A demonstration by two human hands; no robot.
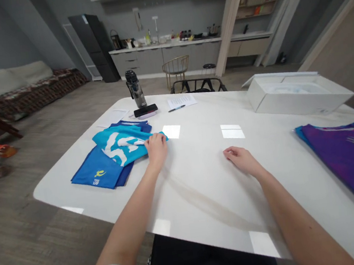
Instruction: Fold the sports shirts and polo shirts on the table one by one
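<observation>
My left hand [156,148] rests on the right edge of a folded light-blue garment with white markings [120,146], its fingers curled onto the cloth. That garment lies on top of a folded dark-blue garment with a yellow logo [99,174] at the left of the white table [204,189]. My right hand [241,159] lies on the bare tabletop near the middle, fingers loosely bent and holding nothing. A purple and pink garment [351,157] is spread at the table's right side.
An open white box [295,93] stands at the far right of the table. A dark bottle [135,89], a black phone-like case [145,110], papers [181,100] and a pen [176,108] sit at the far edge. A chair [197,85] is behind the table.
</observation>
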